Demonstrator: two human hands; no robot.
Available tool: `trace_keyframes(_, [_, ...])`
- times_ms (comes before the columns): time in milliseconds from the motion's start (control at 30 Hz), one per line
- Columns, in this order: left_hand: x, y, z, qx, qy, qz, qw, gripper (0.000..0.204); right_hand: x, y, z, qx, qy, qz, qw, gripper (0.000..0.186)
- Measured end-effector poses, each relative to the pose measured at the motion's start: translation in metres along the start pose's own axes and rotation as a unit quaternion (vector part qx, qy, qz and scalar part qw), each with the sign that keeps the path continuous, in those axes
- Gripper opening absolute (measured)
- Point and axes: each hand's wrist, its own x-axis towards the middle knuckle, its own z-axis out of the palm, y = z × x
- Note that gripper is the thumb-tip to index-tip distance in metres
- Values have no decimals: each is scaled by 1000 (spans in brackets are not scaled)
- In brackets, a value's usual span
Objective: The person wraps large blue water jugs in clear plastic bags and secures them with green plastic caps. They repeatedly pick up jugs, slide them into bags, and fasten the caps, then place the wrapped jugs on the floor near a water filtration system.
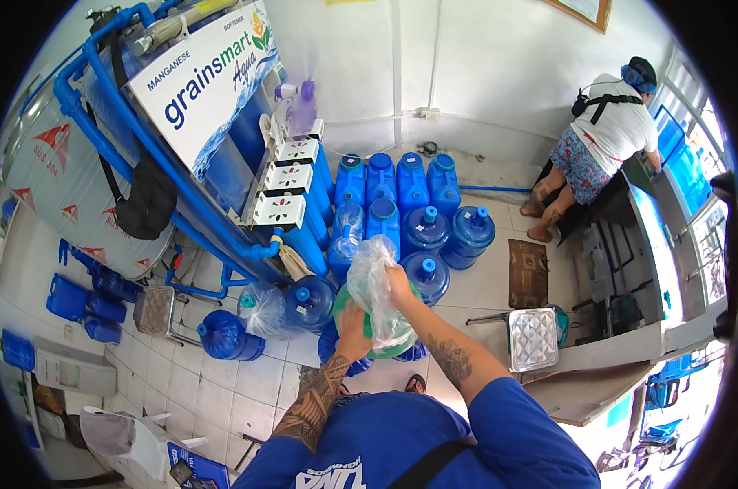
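Note:
In front of my body I hold a clear, crumpled plastic bag (367,273). My right hand (398,285) is closed around its upper part and lifts it. Lower and to the left, my left hand (353,324) is next to the bag, its fingers blurred and partly hidden. Beneath both hands is a round green tub-like thing (383,354), with more clear plastic at its right side. Just beyond stand upright blue water containers, including a rectangular one (383,220) and a round one (427,275).
More round blue bottles (310,303) stand to the left, one (263,308) wrapped in clear plastic. Blue pipes and filter housings (283,213) rise at the left. A metal-topped stool (533,339) and brown mat (529,273) lie right. Another person (605,130) bends at the far right.

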Motion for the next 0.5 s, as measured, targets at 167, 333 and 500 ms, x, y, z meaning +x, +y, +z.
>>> trace_keyframes(167, [28,-6,19,-195,-36,17,980,61,-5,-14,21,-141,-20,-35,989,28])
trace_keyframes(333, [23,-10,19,-173,-15,-51,983,57,-18,-142,52,-136,94,-212,963,28])
trace_keyframes(500, [30,2,-12,-139,-9,-106,985,59,-62,-316,45,-83,51,-366,926,15])
